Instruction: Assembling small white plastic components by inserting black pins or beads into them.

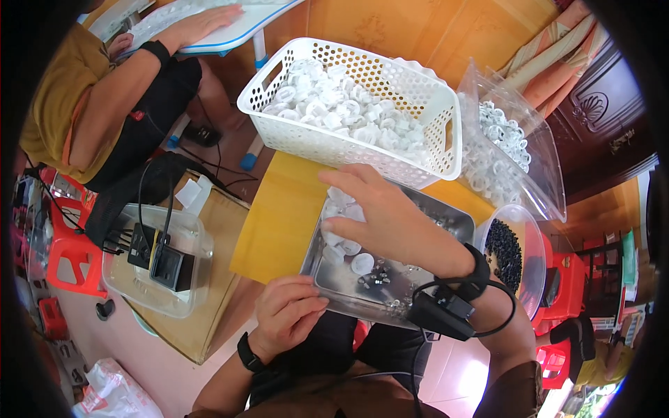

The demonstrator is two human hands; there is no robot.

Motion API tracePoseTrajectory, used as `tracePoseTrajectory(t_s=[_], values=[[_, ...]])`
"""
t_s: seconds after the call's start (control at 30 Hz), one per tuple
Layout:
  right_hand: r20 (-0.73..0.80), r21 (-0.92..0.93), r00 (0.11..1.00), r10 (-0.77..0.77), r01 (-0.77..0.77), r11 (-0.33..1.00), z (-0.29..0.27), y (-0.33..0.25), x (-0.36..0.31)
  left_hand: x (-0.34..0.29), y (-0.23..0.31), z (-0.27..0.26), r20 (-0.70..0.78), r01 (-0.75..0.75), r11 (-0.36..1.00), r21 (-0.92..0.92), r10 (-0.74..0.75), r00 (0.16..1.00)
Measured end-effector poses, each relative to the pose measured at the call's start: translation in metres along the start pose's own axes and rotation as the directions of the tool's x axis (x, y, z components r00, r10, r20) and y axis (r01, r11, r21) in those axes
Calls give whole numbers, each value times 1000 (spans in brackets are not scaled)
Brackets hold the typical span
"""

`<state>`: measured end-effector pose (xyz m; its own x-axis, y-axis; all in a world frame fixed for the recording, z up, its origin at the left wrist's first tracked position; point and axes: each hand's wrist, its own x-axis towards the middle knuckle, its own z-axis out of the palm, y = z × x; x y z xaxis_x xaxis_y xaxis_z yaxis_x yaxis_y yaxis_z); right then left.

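Note:
A shallow metal tray (360,301) lies in front of me. At its left end sits a heap of round, translucent white plastic caps (362,263), and small clear and dark pieces (378,276) are scattered on its floor. My right hand (376,207) reaches over the tray from the right, thumb and fingers spread apart around some of the caps and partly covering them. By the tray's near left corner is my left hand (289,312), its fingers curled together close to the rim. Whatever it holds, if anything, is hidden.
Beyond the tray stands a white perforated basket (418,155) full of white plastic parts. A clear bin (550,177) with similar parts and a tub of black pieces (504,254) are at right. Left are a clear container (202,268) with black devices and a co-worker's arm (115,104).

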<state>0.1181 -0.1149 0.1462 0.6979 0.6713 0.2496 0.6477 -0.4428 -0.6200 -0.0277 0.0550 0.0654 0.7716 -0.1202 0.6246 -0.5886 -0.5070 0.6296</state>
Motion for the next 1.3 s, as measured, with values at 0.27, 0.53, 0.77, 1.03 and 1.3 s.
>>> tracePoseTrajectory(t_s=[0.27, 0.53, 0.77, 1.03, 1.3], values=[[21, -195, 986, 165, -158, 968, -46, 18, -40, 3, 2, 1, -28, -20, 1000, 6, 20, 999], [2, -548, 983, 182, -151, 823, -24, 39, -68, 2, 3, 3, -52, -33, 998, 45, 36, 998], [71, -535, 991, 117, -61, 843, -17, 48, -65, -1, 6, 4, -34, -3, 997, 71, 6, 999], [51, -555, 982, 181, -123, 822, -23, 43, -71, 0, 8, 3, -39, -10, 998, 63, 13, 999], [-82, -424, 990, 116, -140, 895, -32, 34, -80, 6, 17, -4, 6, -8, 998, 61, 8, 1000]])
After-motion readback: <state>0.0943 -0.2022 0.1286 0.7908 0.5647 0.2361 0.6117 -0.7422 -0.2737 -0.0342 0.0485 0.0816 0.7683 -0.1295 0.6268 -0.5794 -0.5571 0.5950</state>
